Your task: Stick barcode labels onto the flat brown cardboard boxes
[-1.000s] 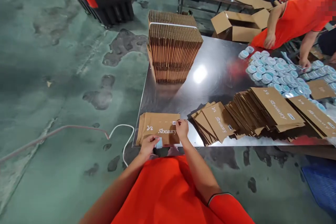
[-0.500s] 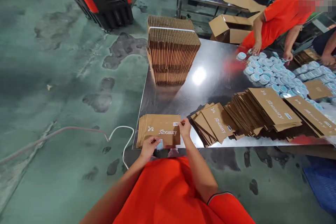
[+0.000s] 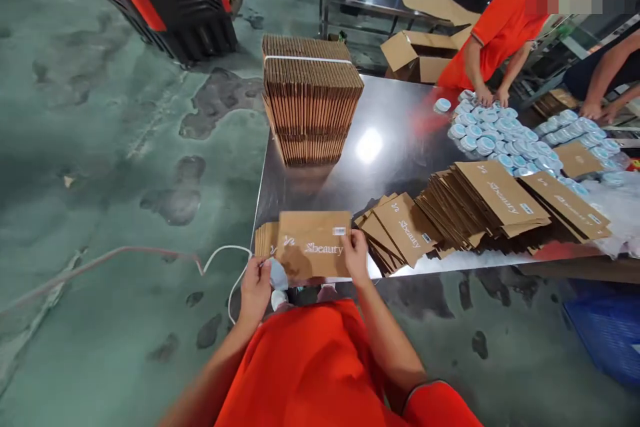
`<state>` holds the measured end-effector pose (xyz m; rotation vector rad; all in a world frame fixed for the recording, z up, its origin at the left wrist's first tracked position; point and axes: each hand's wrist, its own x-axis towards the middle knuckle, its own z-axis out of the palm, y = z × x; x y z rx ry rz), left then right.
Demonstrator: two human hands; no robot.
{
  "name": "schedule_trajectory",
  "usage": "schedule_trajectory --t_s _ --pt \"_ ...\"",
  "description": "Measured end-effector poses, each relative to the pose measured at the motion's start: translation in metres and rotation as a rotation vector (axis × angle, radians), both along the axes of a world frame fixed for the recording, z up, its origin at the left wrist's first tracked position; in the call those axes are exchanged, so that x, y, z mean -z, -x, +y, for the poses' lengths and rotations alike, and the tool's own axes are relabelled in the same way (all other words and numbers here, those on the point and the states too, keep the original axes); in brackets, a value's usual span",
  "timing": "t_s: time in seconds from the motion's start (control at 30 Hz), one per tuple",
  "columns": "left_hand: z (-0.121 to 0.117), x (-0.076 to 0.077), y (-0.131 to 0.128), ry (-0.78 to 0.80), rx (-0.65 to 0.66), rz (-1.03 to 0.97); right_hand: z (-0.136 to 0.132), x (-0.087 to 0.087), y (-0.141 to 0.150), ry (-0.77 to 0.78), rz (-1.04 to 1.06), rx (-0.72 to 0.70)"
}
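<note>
- Pinched grip, left hand (image 3: 256, 285): thumb and fingers on a pale sheet (image 3: 279, 275).
- Stack of cartons (image 3: 265, 239), partly covered by the flat carton (image 3: 314, 235); carton's long axis left–right, lettering upright to the wearer, label (image 3: 339, 231) at far right corner.
- Right hand (image 3: 357, 255): pinches the carton's right edge.
- Step, apparently: separating the labelled carton; next move calls for a steady edge grip.

One held carton (image 3: 314, 243), one strapped bundle (image 3: 313, 103), two co-workers (image 3: 500, 23) (image 3: 603, 77)
</note>
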<state>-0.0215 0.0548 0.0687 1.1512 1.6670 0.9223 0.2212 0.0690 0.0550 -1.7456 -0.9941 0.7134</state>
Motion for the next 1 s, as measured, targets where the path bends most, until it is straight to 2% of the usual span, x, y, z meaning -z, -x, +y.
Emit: schedule_trajectory --t_s 0.07,0.13,0.2,0.27,0.33,0.37,0.43,0.53,0.6,0.67,0.77,0.9,1.0 --pt "-0.003 -0.013 -0.006 -0.023 0.002 -0.007 -0.007 -0.009 -0.048 -0.004 -0.026 0.170" --pt "-0.005 -0.023 -0.015 -0.043 0.053 -0.028 -0.016 -0.015 -0.102 0.092 -0.117 0.504" --pt "-0.004 -0.030 -0.024 -0.055 0.126 -0.060 -0.026 -0.018 -0.144 0.146 -0.169 0.637" --pt "-0.004 -0.034 -0.032 -0.052 0.185 -0.099 -0.033 -0.019 -0.162 0.170 -0.223 0.702" --pt "-0.005 -0.037 -0.038 -0.022 0.209 -0.178 -0.037 -0.018 -0.148 0.168 -0.251 0.699" --pt "-0.005 -0.039 -0.040 -0.002 0.210 -0.231 -0.038 -0.018 -0.131 0.157 -0.216 0.635" --pt "-0.006 -0.041 -0.043 0.037 0.201 -0.336 -0.038 -0.019 -0.081 0.123 -0.034 0.363" --pt "-0.005 -0.046 -0.044 0.079 0.179 -0.424 -0.036 -0.031 0.001 0.102 0.308 -0.156" --pt "-0.005 -0.050 -0.044 0.116 0.156 -0.456 -0.036 -0.045 0.041 0.085 0.377 -0.332" --pt "-0.006 -0.055 -0.044 0.156 0.124 -0.489 -0.037 -0.058 0.062 0.077 0.359 -0.395" --pt "-0.010 -0.061 -0.045 0.191 0.096 -0.554 -0.038 -0.069 0.066 0.074 0.310 -0.411" --pt "-0.014 -0.069 -0.046 0.181 0.070 -0.654 -0.036 -0.069 0.060 0.049 0.283 -0.411" --pt "-0.015 -0.069 -0.047 0.158 0.068 -0.606 -0.037 -0.069 0.061 0.046 0.282 -0.412"
